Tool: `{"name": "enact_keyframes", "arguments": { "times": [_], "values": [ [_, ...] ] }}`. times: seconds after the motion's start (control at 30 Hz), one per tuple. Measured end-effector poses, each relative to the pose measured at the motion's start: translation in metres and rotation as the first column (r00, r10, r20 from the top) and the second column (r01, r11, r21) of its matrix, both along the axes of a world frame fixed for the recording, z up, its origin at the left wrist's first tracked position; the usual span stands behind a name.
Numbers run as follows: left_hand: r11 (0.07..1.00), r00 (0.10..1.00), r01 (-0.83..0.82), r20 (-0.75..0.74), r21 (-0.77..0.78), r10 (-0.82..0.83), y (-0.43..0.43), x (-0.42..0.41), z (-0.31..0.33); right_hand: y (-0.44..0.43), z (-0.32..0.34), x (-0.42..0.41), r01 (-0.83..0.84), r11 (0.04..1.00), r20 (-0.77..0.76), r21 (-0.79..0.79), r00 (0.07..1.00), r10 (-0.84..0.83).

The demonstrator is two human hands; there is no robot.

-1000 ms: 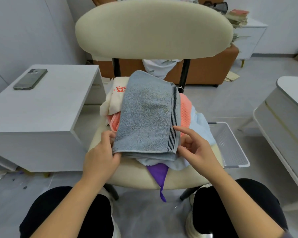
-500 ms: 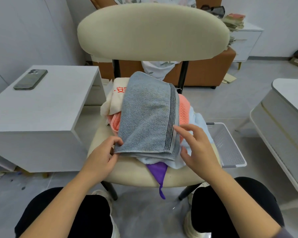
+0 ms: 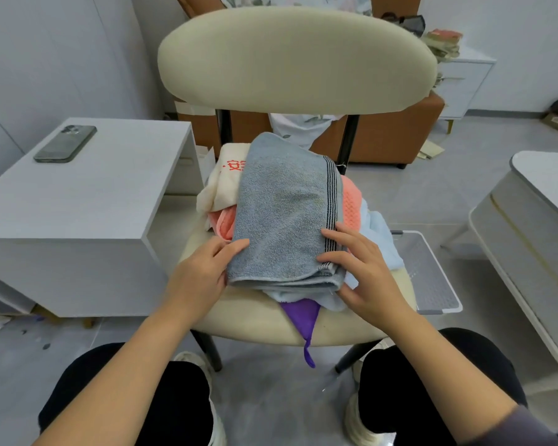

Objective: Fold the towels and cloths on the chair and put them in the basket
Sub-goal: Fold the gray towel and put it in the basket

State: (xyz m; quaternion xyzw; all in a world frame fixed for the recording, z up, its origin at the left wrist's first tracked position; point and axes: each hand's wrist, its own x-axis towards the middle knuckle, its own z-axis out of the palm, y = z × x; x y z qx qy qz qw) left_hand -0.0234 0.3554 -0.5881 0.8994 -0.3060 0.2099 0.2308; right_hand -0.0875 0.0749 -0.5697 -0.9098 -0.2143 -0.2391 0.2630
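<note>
A folded grey towel (image 3: pixel 284 220) tops the cloth pile on a cream chair (image 3: pixel 290 59), its near corners pinched in the grip of the left hand (image 3: pixel 203 275) and right hand (image 3: pixel 368 275). Red characters, partly hidden, mark a cream cloth (image 3: pixel 226 178). A white basket (image 3: pixel 432 275) sits beside the chair, and a phone (image 3: pixel 65 143) lies on the white tabletop (image 3: pixel 87 201).

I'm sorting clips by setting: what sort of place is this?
Probably a room in a home, perhaps a living room: a cream chair heaped with cloths, a grey towel on top, a brown sofa behind it, and a white side table with a phone.
</note>
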Motion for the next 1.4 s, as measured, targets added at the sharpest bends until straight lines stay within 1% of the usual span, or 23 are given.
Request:
{"name": "enact_keyframes", "arguments": {
  "times": [0.07,0.1,0.17,0.2,0.23,0.27,0.33,0.37,0.43,0.53,0.6,0.67,0.77,0.87,0.97,1.03,1.13,1.2,1.3,1.4],
  "values": [
    [1.000,0.996,-0.002,0.086,0.004,0.002,-0.004,0.006,0.003,0.001,0.004,0.000,-0.013,0.998,0.039,0.064,0.999,0.010],
    [1.000,0.990,0.023,0.141,0.011,-0.024,-0.005,0.010,0.005,0.002,0.006,0.000,-0.025,0.997,0.065,0.079,0.998,0.020],
    [0.990,0.963,0.136,0.228,0.038,-0.142,-0.005,0.018,0.011,0.001,0.009,0.001,-0.059,0.995,0.108,0.085,0.993,0.049],
    [0.978,0.950,0.204,0.232,0.048,-0.209,-0.004,0.022,0.015,0.000,0.010,0.001,-0.073,0.993,0.116,0.088,0.991,0.062],
    [0.964,0.942,0.265,0.203,0.035,-0.267,-0.003,0.024,0.018,-0.002,0.011,0.003,-0.077,0.992,0.116,0.101,0.991,0.065],
    [0.951,0.941,0.309,0.149,-0.013,-0.304,-0.003,0.026,0.021,-0.004,0.013,0.005,-0.071,0.990,0.112,0.123,0.992,0.057],
    [0.928,0.946,0.321,0.026,-0.188,-0.322,-0.005,0.027,0.028,-0.005,0.017,0.012,-0.031,0.983,0.106,0.183,0.994,0.012],
    [0.918,0.949,0.294,-0.031,-0.267,-0.313,-0.009,0.028,0.033,-0.004,0.019,0.017,0.003,0.974,0.097,0.227,0.995,-0.026],
    [0.913,0.957,0.183,-0.145,-0.365,-0.250,-0.018,0.032,0.039,0.001,0.026,0.027,0.074,0.938,0.043,0.339,0.995,-0.095],
    [0.905,0.944,-0.052,-0.316,-0.423,-0.093,-0.036,0.044,0.045,0.008,0.032,0.051,0.176,0.855,-0.085,0.487,0.984,-0.154],
    [0.882,0.925,-0.137,-0.376,-0.452,-0.049,-0.046,0.051,0.046,0.011,0.034,0.065,0.266,0.805,-0.165,0.530,0.964,-0.210],
    [0.862,0.926,-0.191,-0.378,-0.469,0.000,-0.055,0.060,0.048,0.012,0.034,0.077,0.326,0.763,-0.217,0.558,0.945,-0.245],
    [0.848,0.924,-0.294,-0.359,-0.440,0.134,-0.064,0.069,0.049,0.011,0.037,0.088,0.423,0.753,-0.288,0.504,0.904,-0.315],
    [0.839,0.853,-0.439,-0.443,-0.323,0.276,-0.071,0.075,0.042,0.006,0.034,0.099,0.552,0.733,-0.429,0.398,0.818,-0.383],
    [0.834,0.817,-0.498,-0.452,-0.238,0.358,-0.074,0.078,0.034,0.005,0.031,0.101,0.606,0.717,-0.495,0.344,0.766,-0.410],
    [0.836,0.817,-0.506,-0.429,-0.212,0.386,-0.077,0.077,0.035,0.006,0.033,0.100,0.613,0.711,-0.510,0.345,0.758,-0.407],
    [0.846,0.837,-0.497,-0.364,-0.192,0.409,-0.083,0.072,0.042,0.010,0.037,0.099,0.594,0.709,-0.496,0.379,0.778,-0.386],
    [0.842,0.855,-0.483,-0.334,-0.239,0.396,-0.083,0.074,0.044,0.011,0.038,0.101,0.590,0.722,-0.475,0.361,0.783,-0.402],
    [0.810,0.836,-0.504,-0.404,-0.300,0.371,-0.081,0.085,0.039,0.008,0.032,0.111,0.632,0.707,-0.475,0.317,0.751,-0.459],
    [0.799,0.806,-0.541,-0.434,-0.263,0.403,-0.080,0.091,0.031,0.007,0.027,0.115,0.654,0.697,-0.500,0.295,0.727,-0.471]
  ]
}}
